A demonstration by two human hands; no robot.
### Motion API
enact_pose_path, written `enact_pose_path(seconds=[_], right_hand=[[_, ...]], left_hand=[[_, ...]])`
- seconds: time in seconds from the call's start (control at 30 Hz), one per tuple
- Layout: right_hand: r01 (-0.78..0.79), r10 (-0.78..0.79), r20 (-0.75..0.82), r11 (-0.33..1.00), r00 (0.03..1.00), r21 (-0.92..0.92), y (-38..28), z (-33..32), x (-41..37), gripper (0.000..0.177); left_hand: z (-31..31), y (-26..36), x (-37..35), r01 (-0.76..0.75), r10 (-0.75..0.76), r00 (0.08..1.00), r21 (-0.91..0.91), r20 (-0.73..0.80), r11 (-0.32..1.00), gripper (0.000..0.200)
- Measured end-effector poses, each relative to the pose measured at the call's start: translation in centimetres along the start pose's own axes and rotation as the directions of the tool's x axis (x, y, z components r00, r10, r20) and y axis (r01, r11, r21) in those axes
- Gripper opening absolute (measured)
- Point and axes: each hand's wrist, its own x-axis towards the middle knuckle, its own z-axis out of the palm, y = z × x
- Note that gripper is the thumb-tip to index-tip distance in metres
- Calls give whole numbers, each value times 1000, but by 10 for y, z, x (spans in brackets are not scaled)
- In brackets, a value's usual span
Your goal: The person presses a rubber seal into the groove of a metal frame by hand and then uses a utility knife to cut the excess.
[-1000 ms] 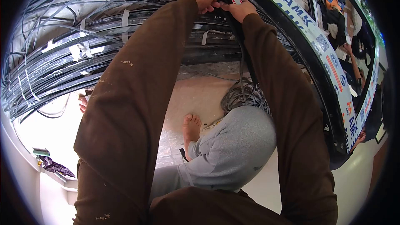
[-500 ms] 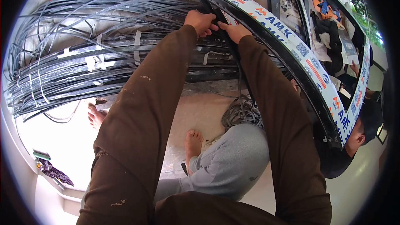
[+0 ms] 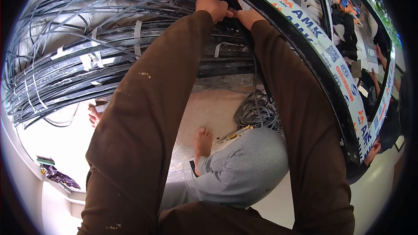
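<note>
Sitting with one grey knee [image 3: 248,161] up, the person had the left hand [image 3: 213,6] and right hand [image 3: 249,16] closed side by side, pinching a thin black strip [image 3: 253,61] against the big frame [image 3: 322,56] above, perhaps to hold it steady.

Black frame [image 3: 323,76], white blue-lettered film [image 3: 331,52].

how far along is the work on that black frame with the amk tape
Probably early. Done: nothing finished shows clearly along the frame. In hand: the left hand and right hand pinch a thin black strip at the frame's upper edge. Left: the strip trails down to a coil on the floor, so much seems unused, and the printed tape is on the frame.
</note>
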Motion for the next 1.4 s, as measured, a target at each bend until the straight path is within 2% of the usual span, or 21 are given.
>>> enact_pose_path(seconds=[0.1,0.13,0.17,0.2,0.3,0.33,0.4,0.5,0.53,0.67,0.73,0.83,0.87,0.97,1.0,1.07,1.17,1.27,1.33,1.4], right_hand=[[27,-27,-12,1000,1000,8,-6,-10,-2,78],[80,-82,-60,996,995,-30,-5,-9,-4,71],[127,-133,-101,990,986,-69,-2,-6,-5,64],[144,-134,-112,986,985,84,2,-3,-5,61],[159,-146,-64,935,987,318,11,-1,5,60],[141,-123,-83,957,989,253,10,-1,5,61],[101,-85,-122,987,989,127,4,1,9,63],[286,-258,-193,949,947,131,11,8,20,65],[275,-255,-165,955,953,111,17,12,30,65],[273,-272,-106,962,956,-1,45,27,75,66],[272,-272,-99,962,957,-12,46,31,74,67],[230,-226,-81,972,971,52,37,29,50,70],[227,-220,-89,971,971,74,27,22,42,72],[219,-206,-114,968,972,122,8,5,19,74],[219,-205,-113,967,972,131,7,4,15,74],[243,-236,-70,963,969,119,9,1,17,78],[103,-101,-20,989,995,103,-4,-5,12,84],[138,-123,-190,988,974,67,-9,2,6,64],[30,-31,-130,999,991,-10,-30,-7,-7,79],[50,-53,-104,998,993,-36,-29,-6,-2,87]], left_hand=[[1,-6,0,-59,59,998,0,-6,998,27],[0,-4,1,-96,96,995,-2,-3,995,29],[-2,-4,2,-69,70,998,-58,9,996,30],[-4,-4,-2,-39,41,999,-112,24,993,31],[-8,-3,-8,43,-30,998,-259,52,965,31],[-9,0,-9,65,-50,997,-302,58,951,32],[-6,3,-13,68,-57,997,-276,48,959,33],[-8,-1,-7,45,-37,998,-160,49,986,32],[-5,-2,-5,32,-26,998,-113,62,993,32],[-2,-1,3,43,-39,999,-128,36,991,29],[1,-2,3,20,-21,1000,-101,0,995,29],[0,8,-6,111,-111,993,-13,-47,994,33],[2,4,-3,67,-68,994,-10,-85,998,37],[2,2,-6,23,-27,997,-54,-65,998,35],[-1,3,-7,-1,-4,1000,-156,-31,988,33],[-6,2,-5,36,-40,999,-177,-18,984,33],[-11,5,-13,57,-64,997,-145,-47,988,33],[-14,13,-17,61,-66,995,-71,-71,996,35],[-14,15,-18,64,-68,994,-41,-81,997,35],[-13,15,-16,66,-69,994,-32,-89,997,34]])
